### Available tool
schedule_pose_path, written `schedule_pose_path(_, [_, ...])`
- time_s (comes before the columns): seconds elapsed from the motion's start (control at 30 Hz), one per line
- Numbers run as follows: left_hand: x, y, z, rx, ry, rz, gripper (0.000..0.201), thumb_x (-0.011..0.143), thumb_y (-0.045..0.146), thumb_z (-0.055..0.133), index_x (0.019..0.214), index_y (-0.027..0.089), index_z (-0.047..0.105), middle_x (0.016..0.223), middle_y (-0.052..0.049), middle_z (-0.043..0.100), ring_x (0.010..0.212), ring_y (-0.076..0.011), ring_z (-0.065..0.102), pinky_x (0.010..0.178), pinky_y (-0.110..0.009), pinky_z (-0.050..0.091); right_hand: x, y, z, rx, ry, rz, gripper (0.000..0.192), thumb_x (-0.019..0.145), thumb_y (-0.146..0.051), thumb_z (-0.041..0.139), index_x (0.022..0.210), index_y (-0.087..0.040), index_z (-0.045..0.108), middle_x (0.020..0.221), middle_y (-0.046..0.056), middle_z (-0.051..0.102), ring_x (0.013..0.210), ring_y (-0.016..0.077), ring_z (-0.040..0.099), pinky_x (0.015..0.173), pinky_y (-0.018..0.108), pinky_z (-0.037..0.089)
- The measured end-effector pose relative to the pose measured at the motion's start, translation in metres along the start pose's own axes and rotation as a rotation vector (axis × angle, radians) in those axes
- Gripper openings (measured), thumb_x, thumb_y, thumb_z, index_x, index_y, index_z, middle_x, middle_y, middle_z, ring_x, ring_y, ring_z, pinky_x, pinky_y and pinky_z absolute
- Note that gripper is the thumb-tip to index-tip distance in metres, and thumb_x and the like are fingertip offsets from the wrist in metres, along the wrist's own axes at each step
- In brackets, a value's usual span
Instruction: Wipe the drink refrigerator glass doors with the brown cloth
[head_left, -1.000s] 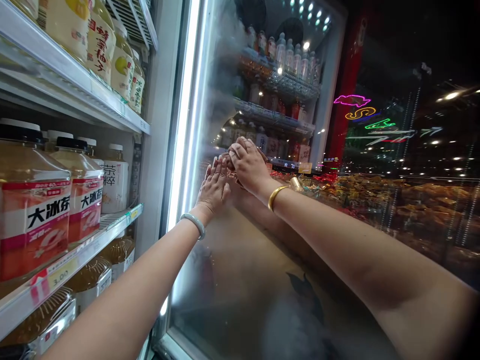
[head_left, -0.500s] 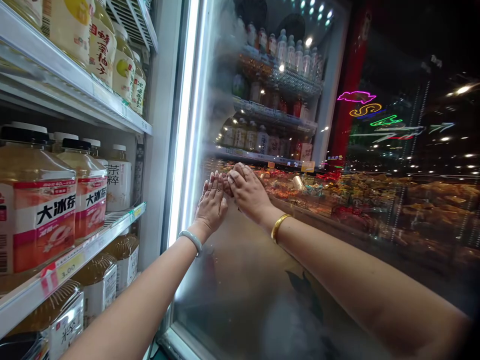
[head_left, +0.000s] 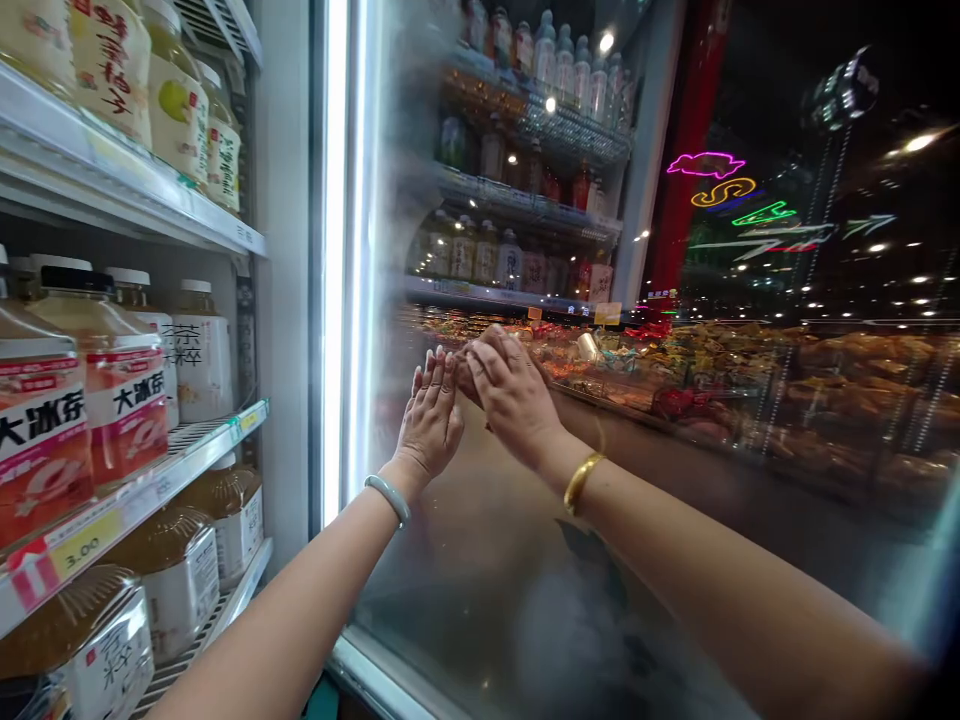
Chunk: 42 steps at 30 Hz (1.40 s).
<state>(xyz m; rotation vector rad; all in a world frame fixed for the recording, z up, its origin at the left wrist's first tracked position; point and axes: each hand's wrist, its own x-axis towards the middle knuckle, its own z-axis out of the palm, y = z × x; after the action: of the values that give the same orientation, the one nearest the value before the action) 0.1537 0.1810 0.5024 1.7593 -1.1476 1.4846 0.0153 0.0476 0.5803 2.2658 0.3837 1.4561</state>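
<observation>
My left hand (head_left: 433,415) lies against the fogged glass door (head_left: 480,560), its fingers stretched upward and close together. A pale bangle (head_left: 388,500) circles that wrist. Just to its right, my right hand (head_left: 517,395) rests on the same glass with fingers extended and slanting up to the left. It wears a gold bangle (head_left: 582,482). The fingertips of the two hands are close together, and a dark reflection shows beside the right one. Neither hand visibly holds anything; both palms are hidden.
On the left, cooler shelves (head_left: 187,475) carry bottled drinks, among them a red-labelled bottle (head_left: 126,405) and white-labelled bottles (head_left: 206,350). A bright light strip (head_left: 334,250) runs up beside the door. Reflected shelves, neon signs and piled goods show in the glass.
The shelves and light strip have shifted left in the view, and the door's far edge now shows at the lower right. Both hands stay on the glass, slightly further right in the picture.
</observation>
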Motion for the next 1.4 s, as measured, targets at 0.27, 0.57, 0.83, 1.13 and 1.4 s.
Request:
schedule_pose_path(0.27, [0.001,0.042,0.005,-0.049,-0.014,0.055,0.079,0.103,0.023,0.037,0.169,0.024,-0.006,0.177,-0.007,0.003,0.164,-0.0245,0.005,0.136,-0.05,0.012,-0.08,0.005,-0.013,0.021,-0.041,-0.084,0.055,0.101,-0.017,0.05,0.156,-0.018,0.049,0.164,0.009,0.047,0.16,0.0329,0.03,0.134,0.056,0.035])
schedule_pose_path(0.57, [0.019,0.078,0.01,-0.067,-0.003,0.047,0.081,0.101,0.019,0.037,0.169,0.024,-0.006,0.178,-0.007,-0.001,0.165,-0.0263,0.003,0.136,-0.052,0.014,-0.061,0.031,-0.036,-0.027,0.081,0.055,0.055,0.102,-0.014,0.046,0.158,-0.012,0.046,0.164,0.013,0.047,0.162,0.0347,0.023,0.135,0.058,0.028])
schedule_pose_path(0.83, [0.01,0.119,0.012,-0.083,-0.022,0.076,0.081,0.102,0.02,0.039,0.169,0.022,-0.008,0.177,-0.009,0.003,0.164,-0.0248,-0.002,0.135,-0.049,0.016,-0.139,0.037,-0.058,-0.054,0.046,0.034,0.064,0.099,-0.012,0.05,0.161,-0.021,0.04,0.162,0.007,0.05,0.162,0.0316,0.027,0.13,0.056,0.04])
schedule_pose_path(1.13, [0.038,0.167,0.025,-0.143,0.004,0.055,0.078,0.105,0.025,0.037,0.169,0.024,-0.008,0.177,-0.008,0.004,0.165,-0.0247,0.006,0.136,-0.049,0.011,-0.125,0.045,-0.067,-0.069,0.187,0.267,0.071,0.102,-0.012,0.046,0.168,-0.023,0.023,0.165,0.008,0.046,0.164,0.0306,0.018,0.134,0.058,0.033])
schedule_pose_path(1.4, [0.033,0.187,0.028,-0.149,-0.013,0.103,0.079,0.105,0.026,0.038,0.169,0.026,-0.009,0.177,-0.007,0.007,0.164,-0.0253,0.003,0.136,-0.051,0.013,-0.187,0.056,-0.088,-0.16,0.202,0.306,0.075,0.1,-0.009,0.048,0.167,-0.029,0.023,0.155,0.009,0.057,0.162,0.0315,0.028,0.129,0.06,0.04])
